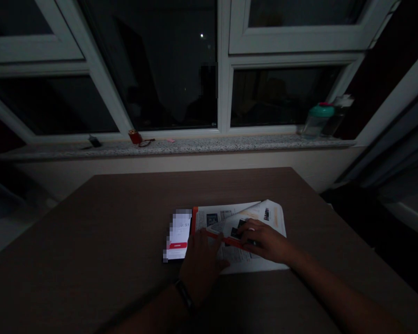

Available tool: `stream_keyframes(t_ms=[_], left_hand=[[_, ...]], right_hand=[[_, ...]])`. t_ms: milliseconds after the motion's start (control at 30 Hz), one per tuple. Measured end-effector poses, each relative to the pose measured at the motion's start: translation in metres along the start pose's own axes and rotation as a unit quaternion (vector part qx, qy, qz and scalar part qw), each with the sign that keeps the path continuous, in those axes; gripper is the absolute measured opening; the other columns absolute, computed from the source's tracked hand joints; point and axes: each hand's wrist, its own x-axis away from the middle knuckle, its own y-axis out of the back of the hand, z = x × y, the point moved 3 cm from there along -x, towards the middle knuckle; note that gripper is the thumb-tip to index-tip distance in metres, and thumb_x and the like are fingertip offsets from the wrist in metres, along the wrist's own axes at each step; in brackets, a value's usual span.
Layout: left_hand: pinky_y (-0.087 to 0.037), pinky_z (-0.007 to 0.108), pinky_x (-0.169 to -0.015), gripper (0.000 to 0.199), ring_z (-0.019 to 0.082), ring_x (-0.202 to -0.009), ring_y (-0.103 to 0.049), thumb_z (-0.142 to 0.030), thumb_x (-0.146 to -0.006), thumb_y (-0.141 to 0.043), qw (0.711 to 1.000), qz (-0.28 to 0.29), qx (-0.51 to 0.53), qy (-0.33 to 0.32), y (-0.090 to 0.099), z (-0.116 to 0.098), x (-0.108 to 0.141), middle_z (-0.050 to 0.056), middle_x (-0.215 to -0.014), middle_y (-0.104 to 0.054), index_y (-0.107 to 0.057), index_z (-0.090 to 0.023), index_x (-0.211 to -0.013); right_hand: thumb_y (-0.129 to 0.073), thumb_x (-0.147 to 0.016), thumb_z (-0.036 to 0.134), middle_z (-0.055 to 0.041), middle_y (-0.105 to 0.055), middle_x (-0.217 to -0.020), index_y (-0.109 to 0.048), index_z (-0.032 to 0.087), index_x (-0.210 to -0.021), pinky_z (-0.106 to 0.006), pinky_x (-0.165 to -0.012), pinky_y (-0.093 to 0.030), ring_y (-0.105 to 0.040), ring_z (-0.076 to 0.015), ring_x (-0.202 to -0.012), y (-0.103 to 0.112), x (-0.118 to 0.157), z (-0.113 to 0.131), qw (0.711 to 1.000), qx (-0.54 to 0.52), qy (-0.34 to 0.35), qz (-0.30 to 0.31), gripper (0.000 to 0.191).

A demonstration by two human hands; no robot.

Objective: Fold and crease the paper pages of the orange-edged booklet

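Observation:
A printed paper sheet [244, 264] with pictures, text and a red edge lies on the table, one part folded over diagonally toward me. My left hand [201, 262] rests on the sheet's left side, fingers stretched out and thumb apart, a dark band around its wrist. On the folded-over part lies my right hand [263, 239], its fingers spread and slightly bent, pressing the paper near the red strip. Just left of the sheet, beside my left hand, is a phone [177, 234] with its screen lit. Dim light hides the fingertips' exact contact.
The brown wooden table [118, 218] ends before a speckled stone windowsill [195, 146]. On the sill stand a teal-topped bottle [316, 121], a clear bottle [337, 116], a small red jar [135, 137] and a small dark bottle [94, 141]. White-framed windows rise behind.

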Motion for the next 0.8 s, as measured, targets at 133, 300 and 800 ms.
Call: stream_keyframes(t_ms=[133,300,800], left_hand=[[-0.029,0.055,-0.11,0.07,0.041,-0.137,-0.033,-0.047,-0.084,-0.07,1.0,-0.008,0.002,0.009,-0.001,-0.001,0.0,0.02,-0.146,-0.04,-0.045,-0.022,-0.144],[-0.032,0.057,-0.108,0.068,0.041,-0.138,-0.032,-0.046,-0.083,-0.071,1.0,-0.027,0.007,-0.012,-0.009,0.003,0.0,0.019,-0.147,-0.04,-0.046,-0.021,-0.142],[-0.036,0.05,-0.108,0.06,0.034,-0.129,-0.043,-0.038,-0.084,-0.072,0.997,-0.04,0.015,-0.056,-0.002,0.001,-0.003,0.014,-0.135,-0.051,-0.049,-0.017,-0.136]], right_hand=[[-0.06,-0.092,0.024,-0.0078,-0.065,-0.108,-0.065,0.021,-0.094,-0.038,-0.089,-0.045,-0.056,-0.0223,-0.104,0.0,0.0,0.0,1.0,-0.004,-0.003,0.003,0.006],[-0.06,-0.092,0.024,-0.0087,-0.065,-0.107,-0.066,0.02,-0.093,-0.038,-0.088,-0.046,-0.057,-0.0227,-0.104,0.001,-0.001,0.001,1.0,-0.008,0.0,-0.001,0.007],[-0.058,-0.094,0.025,-0.0087,-0.065,-0.104,-0.066,0.02,-0.093,-0.038,-0.087,-0.046,-0.056,-0.0221,-0.102,0.001,-0.001,0.002,1.0,-0.008,0.003,0.0,0.009]])
